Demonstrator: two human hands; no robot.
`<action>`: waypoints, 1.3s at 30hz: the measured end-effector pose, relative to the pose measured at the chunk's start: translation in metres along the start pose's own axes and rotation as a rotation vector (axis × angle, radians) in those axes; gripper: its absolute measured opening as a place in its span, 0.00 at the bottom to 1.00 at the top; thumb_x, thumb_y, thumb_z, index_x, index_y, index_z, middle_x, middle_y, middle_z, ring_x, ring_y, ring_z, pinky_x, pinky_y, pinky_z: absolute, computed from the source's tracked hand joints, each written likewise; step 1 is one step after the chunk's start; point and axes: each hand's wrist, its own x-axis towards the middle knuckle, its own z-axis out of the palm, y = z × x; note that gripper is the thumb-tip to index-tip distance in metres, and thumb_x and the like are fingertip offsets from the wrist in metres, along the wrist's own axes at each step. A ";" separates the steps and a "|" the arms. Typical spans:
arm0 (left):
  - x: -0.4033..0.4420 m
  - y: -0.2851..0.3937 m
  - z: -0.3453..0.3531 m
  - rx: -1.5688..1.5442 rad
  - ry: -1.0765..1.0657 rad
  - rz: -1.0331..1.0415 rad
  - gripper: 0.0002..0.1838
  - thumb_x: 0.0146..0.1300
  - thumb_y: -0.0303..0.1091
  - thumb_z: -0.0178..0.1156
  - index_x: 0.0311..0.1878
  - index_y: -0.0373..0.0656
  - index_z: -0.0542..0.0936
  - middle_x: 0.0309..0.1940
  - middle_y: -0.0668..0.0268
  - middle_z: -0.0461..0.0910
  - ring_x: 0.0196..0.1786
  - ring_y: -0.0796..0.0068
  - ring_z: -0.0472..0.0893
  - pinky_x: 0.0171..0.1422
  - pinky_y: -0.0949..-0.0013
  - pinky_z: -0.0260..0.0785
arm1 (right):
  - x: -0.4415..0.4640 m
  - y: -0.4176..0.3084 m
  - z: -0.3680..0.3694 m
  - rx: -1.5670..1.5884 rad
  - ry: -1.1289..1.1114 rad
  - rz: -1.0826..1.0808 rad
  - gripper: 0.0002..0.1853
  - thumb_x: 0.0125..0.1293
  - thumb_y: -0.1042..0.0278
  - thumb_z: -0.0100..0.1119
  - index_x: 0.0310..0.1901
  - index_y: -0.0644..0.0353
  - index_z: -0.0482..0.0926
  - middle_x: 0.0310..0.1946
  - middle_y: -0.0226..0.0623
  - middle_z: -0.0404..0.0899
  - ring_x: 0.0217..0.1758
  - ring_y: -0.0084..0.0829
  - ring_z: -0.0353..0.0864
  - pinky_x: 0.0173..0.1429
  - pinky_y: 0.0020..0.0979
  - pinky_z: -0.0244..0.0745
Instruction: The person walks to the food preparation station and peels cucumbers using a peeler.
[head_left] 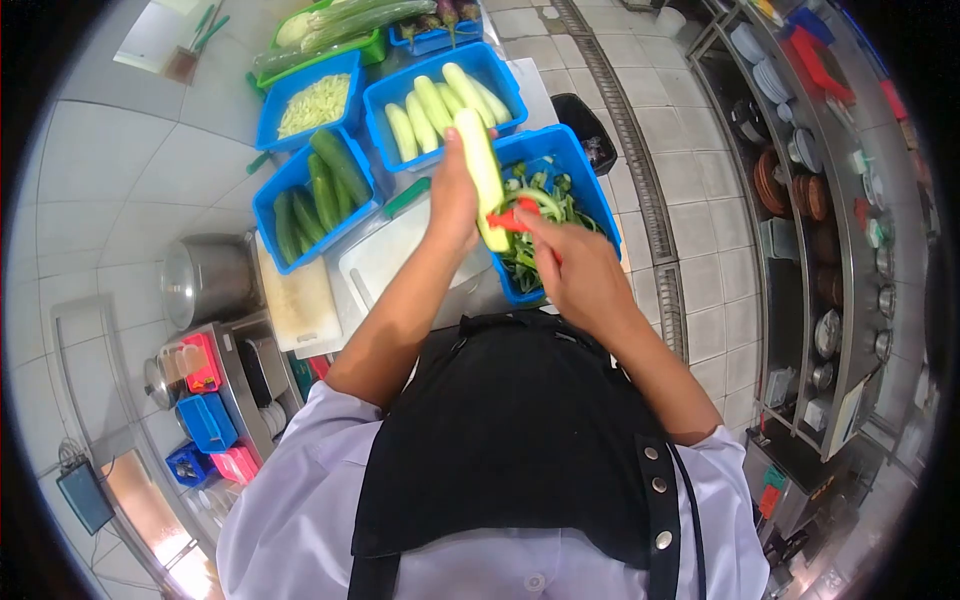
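Observation:
My left hand [455, 200] is closed around a long pale cucumber [482, 165], which is tilted with its lower end toward me. Some green skin shows at that lower end. A red peeler [512, 216] is gripped in my right hand [582, 275], its head against the cucumber near the lower end. Beneath both hands, a blue bin [606, 205] holds green peel strips [560, 208]. Just beyond my left hand, several peeled cucumbers [430, 103] lie in another blue bin [516, 92]. Dark green unpeeled cucumbers [322, 190] fill a blue bin [262, 222] to the left.
A white cutting board [375, 255] and a green handle [407, 198] are left of the peel bin. Farther back are a bin of shredded vegetable [315, 105] and eggplants [445, 18]. A black bin [583, 115] stands right; metal shelving [745, 300] lines the far right.

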 end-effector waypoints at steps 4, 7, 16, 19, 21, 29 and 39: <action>0.024 0.012 -0.018 -0.053 0.043 0.024 0.38 0.83 0.66 0.37 0.64 0.40 0.79 0.38 0.62 0.80 0.39 0.72 0.80 0.47 0.67 0.78 | -0.041 0.021 0.011 0.060 -0.229 0.063 0.20 0.73 0.75 0.57 0.64 0.56 0.84 0.35 0.53 0.85 0.34 0.51 0.84 0.43 0.46 0.77; 0.025 0.019 -0.017 -0.125 0.047 -0.001 0.38 0.83 0.67 0.37 0.64 0.40 0.78 0.38 0.62 0.80 0.38 0.71 0.80 0.46 0.66 0.78 | -0.039 0.021 0.001 0.082 -0.323 0.161 0.17 0.73 0.73 0.58 0.61 0.57 0.85 0.33 0.54 0.84 0.34 0.53 0.84 0.42 0.46 0.78; -0.027 0.002 0.022 0.198 -0.136 -0.160 0.38 0.84 0.66 0.36 0.65 0.40 0.78 0.47 0.60 0.83 0.45 0.72 0.83 0.47 0.64 0.78 | 0.048 -0.010 -0.028 0.048 0.156 0.110 0.17 0.74 0.71 0.58 0.61 0.56 0.85 0.32 0.54 0.83 0.33 0.53 0.84 0.40 0.48 0.77; -0.033 0.004 0.030 0.118 -0.139 -0.003 0.38 0.84 0.65 0.36 0.68 0.37 0.77 0.51 0.56 0.84 0.49 0.69 0.84 0.55 0.64 0.79 | 0.049 -0.009 -0.022 0.028 0.163 0.061 0.17 0.73 0.72 0.58 0.61 0.56 0.85 0.31 0.54 0.83 0.35 0.53 0.84 0.41 0.49 0.77; -0.026 0.002 0.020 0.147 -0.112 -0.005 0.38 0.84 0.65 0.36 0.67 0.37 0.77 0.51 0.56 0.84 0.49 0.69 0.84 0.55 0.64 0.79 | 0.045 -0.007 -0.014 0.040 0.160 0.034 0.17 0.73 0.72 0.58 0.61 0.57 0.85 0.31 0.54 0.83 0.36 0.54 0.84 0.41 0.50 0.77; 0.025 0.015 -0.017 -0.120 0.109 -0.011 0.36 0.84 0.65 0.36 0.58 0.40 0.79 0.36 0.57 0.82 0.35 0.65 0.81 0.47 0.61 0.79 | -0.024 0.008 0.015 -0.008 -0.166 0.029 0.21 0.70 0.77 0.59 0.63 0.58 0.84 0.35 0.53 0.84 0.40 0.53 0.84 0.46 0.48 0.78; 0.001 0.000 -0.006 0.016 -0.105 -0.120 0.34 0.83 0.64 0.43 0.62 0.40 0.78 0.45 0.57 0.84 0.44 0.65 0.85 0.50 0.60 0.81 | 0.025 -0.008 -0.020 0.100 0.055 0.112 0.18 0.73 0.73 0.57 0.62 0.57 0.85 0.36 0.54 0.85 0.39 0.54 0.86 0.46 0.48 0.79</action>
